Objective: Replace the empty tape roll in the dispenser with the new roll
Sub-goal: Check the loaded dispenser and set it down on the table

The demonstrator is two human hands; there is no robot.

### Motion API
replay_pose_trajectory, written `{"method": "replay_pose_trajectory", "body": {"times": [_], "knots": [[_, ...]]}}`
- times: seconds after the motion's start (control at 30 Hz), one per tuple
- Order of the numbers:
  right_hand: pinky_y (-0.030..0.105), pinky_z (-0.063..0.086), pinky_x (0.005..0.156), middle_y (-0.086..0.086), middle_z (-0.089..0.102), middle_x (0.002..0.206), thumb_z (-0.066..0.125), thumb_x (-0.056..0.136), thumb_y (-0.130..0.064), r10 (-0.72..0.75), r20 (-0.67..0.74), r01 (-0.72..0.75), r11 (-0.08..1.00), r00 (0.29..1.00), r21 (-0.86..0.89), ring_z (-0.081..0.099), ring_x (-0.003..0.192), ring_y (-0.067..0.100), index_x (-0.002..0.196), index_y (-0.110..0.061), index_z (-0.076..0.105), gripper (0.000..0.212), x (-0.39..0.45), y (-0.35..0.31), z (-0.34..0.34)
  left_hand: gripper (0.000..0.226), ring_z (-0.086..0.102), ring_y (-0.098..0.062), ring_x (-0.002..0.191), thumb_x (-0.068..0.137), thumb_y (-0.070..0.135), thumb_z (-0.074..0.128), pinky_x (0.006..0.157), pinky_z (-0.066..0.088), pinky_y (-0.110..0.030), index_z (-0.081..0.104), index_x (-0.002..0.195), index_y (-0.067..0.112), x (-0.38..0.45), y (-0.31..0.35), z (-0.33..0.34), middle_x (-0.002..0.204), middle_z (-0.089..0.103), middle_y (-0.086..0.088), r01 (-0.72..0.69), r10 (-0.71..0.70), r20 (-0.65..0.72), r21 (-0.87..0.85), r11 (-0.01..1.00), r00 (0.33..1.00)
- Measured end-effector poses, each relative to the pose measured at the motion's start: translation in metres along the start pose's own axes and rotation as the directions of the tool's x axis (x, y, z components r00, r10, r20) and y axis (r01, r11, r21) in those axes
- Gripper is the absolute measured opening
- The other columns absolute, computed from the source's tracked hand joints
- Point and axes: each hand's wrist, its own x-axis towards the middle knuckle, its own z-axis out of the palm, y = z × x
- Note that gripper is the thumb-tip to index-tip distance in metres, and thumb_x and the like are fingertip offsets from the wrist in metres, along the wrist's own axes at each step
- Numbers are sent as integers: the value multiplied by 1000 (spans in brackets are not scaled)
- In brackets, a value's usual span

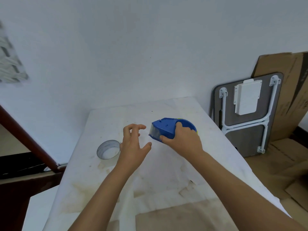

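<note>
A blue tape dispenser (166, 128) with a yellow-green edge at its far side rests on the white-covered table (166, 172). My right hand (185, 140) is closed around its rear, thumb on the near side, fingers over the top. Clear tape shows at the dispenser's left-facing front end. My left hand (133, 147) hovers just left of that front end, fingers spread and curled, holding nothing. A grey-white tape roll core (108, 149) lies on the table to the left, partly hidden behind my left hand.
A folded table (246, 117) leans against the wall at right, with flattened cardboard (288, 100) behind and on the floor. A dark red wooden rail (28, 139) runs along the left. The white cover is stained brown near me.
</note>
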Motion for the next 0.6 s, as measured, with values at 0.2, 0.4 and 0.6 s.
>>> {"method": "replay_pose_trajectory", "body": {"times": [0.2, 0.4, 0.6], "knots": [[32, 40, 69, 4, 67, 88, 51, 85, -57, -95, 33, 99, 978, 995, -186, 62, 78, 23, 107, -10, 52, 53, 44, 6, 29, 48, 55, -14, 106, 86, 20, 68, 102, 42, -49, 46, 129, 28, 29, -14, 0, 133, 30, 10, 67, -75, 78, 102, 993, 994], [33, 37, 76, -2, 60, 77, 47, 86, -58, -107, 29, 111, 956, 994, -273, 49, 66, 19, 106, -11, 50, 51, 70, 15, 50, 43, 56, -17, 112, 88, 21, 65, 97, 37, -39, 49, 128, 28, 52, -21, 2, 139, 33, 7, 81, -101, 118, 159, 984, 988], [38, 37, 92, 1, 67, 90, 44, 86, -63, -144, 29, 145, 927, 989, -345, 60, 84, 22, 118, -11, 51, 61, 74, 20, 57, 39, 55, -19, 115, 90, 23, 63, 99, 37, -39, 50, 127, 26, 62, -24, 4, 141, 33, 7, 89, -122, 168, 191, 977, 978]]}}
